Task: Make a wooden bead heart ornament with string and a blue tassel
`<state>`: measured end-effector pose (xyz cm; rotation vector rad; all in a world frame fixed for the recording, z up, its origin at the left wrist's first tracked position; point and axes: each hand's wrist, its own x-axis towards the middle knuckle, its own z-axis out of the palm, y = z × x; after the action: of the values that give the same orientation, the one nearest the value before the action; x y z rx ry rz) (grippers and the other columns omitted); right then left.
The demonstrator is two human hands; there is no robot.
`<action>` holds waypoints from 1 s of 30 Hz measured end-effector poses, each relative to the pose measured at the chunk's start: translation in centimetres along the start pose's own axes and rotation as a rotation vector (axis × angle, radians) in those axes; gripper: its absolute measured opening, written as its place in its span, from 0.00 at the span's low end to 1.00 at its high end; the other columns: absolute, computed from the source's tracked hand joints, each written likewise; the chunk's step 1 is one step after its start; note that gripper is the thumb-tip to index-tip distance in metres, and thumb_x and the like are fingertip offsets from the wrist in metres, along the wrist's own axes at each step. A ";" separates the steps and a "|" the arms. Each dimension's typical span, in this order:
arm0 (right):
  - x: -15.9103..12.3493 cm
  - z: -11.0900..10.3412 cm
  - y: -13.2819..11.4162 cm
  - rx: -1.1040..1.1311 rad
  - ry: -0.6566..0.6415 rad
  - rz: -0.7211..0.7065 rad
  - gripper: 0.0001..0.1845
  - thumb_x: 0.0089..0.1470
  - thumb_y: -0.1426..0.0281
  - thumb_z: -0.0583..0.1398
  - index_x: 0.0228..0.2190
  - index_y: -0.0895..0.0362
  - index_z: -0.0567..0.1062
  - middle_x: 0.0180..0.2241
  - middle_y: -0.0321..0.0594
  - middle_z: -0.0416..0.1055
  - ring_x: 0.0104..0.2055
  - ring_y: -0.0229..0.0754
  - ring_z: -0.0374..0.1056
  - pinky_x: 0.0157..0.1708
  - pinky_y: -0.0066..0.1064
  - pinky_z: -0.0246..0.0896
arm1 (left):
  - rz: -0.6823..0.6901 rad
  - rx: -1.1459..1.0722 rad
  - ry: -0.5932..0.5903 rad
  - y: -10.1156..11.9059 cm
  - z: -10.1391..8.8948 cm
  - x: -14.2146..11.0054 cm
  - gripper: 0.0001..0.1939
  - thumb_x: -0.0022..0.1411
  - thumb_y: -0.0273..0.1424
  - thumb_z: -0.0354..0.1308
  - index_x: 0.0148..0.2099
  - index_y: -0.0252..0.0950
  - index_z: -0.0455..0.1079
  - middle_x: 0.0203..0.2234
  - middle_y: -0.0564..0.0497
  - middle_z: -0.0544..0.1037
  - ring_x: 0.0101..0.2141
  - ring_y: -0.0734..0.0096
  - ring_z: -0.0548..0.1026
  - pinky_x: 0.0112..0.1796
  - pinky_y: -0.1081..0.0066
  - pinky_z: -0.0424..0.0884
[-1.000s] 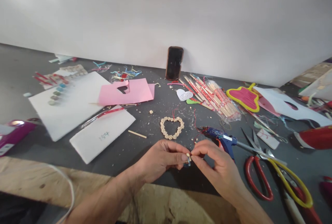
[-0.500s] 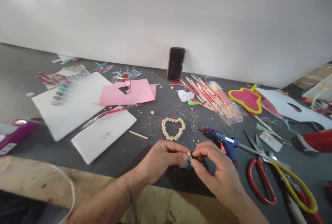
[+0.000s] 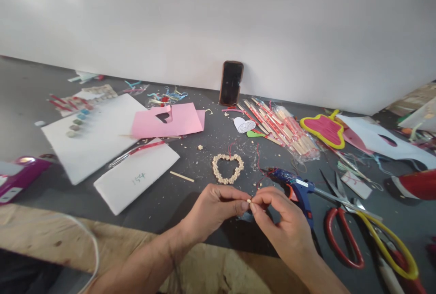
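Low over the table's front part, the fingertips of my left hand [image 3: 221, 204] and my right hand [image 3: 281, 214] meet in a pinch on a small pale wooden piece [image 3: 249, 201]. Its exact shape is mostly covered by the fingers. Just beyond my hands lies a heart-shaped ring [image 3: 215, 169] made of small pale wooden pieces, with a red thread loop at its top. A blue hot glue gun [image 3: 299, 187] rests on its side close to my right hand. Something bluish [image 3: 245, 216] shows on the table beneath my fingertips.
Scissors with red and yellow handles [image 3: 344, 239] lie at the right. Wooden chopsticks in red-printed wrappers [image 3: 272, 126] are heaped behind. A phone [image 3: 231, 83] leans on the wall. White foam sheets [image 3: 136, 176], pink paper [image 3: 184, 119] and a short stick [image 3: 182, 176] occupy the left.
My fingertips have drawn closer together around the small pale piece, and my right hand has tilted slightly. The things on the table stay where they were.
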<state>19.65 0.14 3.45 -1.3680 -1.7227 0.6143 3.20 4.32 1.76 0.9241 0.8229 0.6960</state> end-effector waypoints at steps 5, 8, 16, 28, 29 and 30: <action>0.1 0.3 -0.1 0.003 0.028 0.009 0.05 0.52 0.75 0.59 0.26 0.56 0.72 0.28 0.35 0.69 0.28 0.33 0.65 0.29 0.23 0.62 | 0.040 0.059 0.025 0.0 0.0 0.0 0.08 0.50 0.32 0.66 0.33 0.33 0.79 0.24 0.50 0.77 0.26 0.76 0.69 0.30 0.76 0.65; 0.1 0.2 -0.2 0.008 0.028 0.020 0.05 0.52 0.75 0.59 0.25 0.56 0.72 0.27 0.35 0.69 0.28 0.33 0.65 0.28 0.23 0.62 | 0.070 0.105 0.037 0.0 0.0 0.0 0.08 0.51 0.32 0.65 0.33 0.33 0.79 0.24 0.51 0.76 0.26 0.76 0.69 0.29 0.76 0.65; 0.1 0.2 0.0 0.029 0.021 0.008 0.05 0.52 0.75 0.59 0.26 0.55 0.72 0.27 0.35 0.68 0.29 0.34 0.65 0.29 0.24 0.63 | 0.092 0.133 0.025 0.0 0.1 0.0 0.08 0.51 0.32 0.65 0.33 0.33 0.79 0.25 0.50 0.76 0.27 0.76 0.69 0.30 0.76 0.65; -0.3 -0.7 0.4 -0.004 0.051 -0.026 0.04 0.54 0.74 0.58 0.29 0.54 0.70 0.30 0.37 0.69 0.32 0.37 0.66 0.32 0.28 0.64 | 0.018 -0.090 0.050 0.2 -0.1 0.1 0.10 0.48 0.32 0.68 0.34 0.34 0.78 0.24 0.53 0.76 0.25 0.80 0.68 0.29 0.78 0.65; -0.2 -0.9 0.4 -0.022 0.046 -0.037 0.04 0.54 0.74 0.58 0.28 0.54 0.70 0.29 0.37 0.69 0.32 0.38 0.67 0.32 0.29 0.64 | 0.027 -0.114 0.050 0.2 -0.2 0.1 0.10 0.48 0.31 0.68 0.35 0.34 0.77 0.24 0.53 0.76 0.25 0.80 0.68 0.29 0.79 0.65; -0.2 -1.0 0.3 -0.046 0.037 -0.052 0.04 0.53 0.74 0.58 0.28 0.54 0.70 0.29 0.37 0.69 0.32 0.38 0.67 0.32 0.29 0.64 | 0.035 -0.132 0.047 0.2 -0.2 0.1 0.11 0.47 0.31 0.68 0.35 0.34 0.76 0.24 0.54 0.75 0.25 0.80 0.68 0.29 0.79 0.65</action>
<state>20.66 -0.05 3.64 -1.3535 -1.7466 0.5208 3.06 4.60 1.81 0.8068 0.7941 0.7955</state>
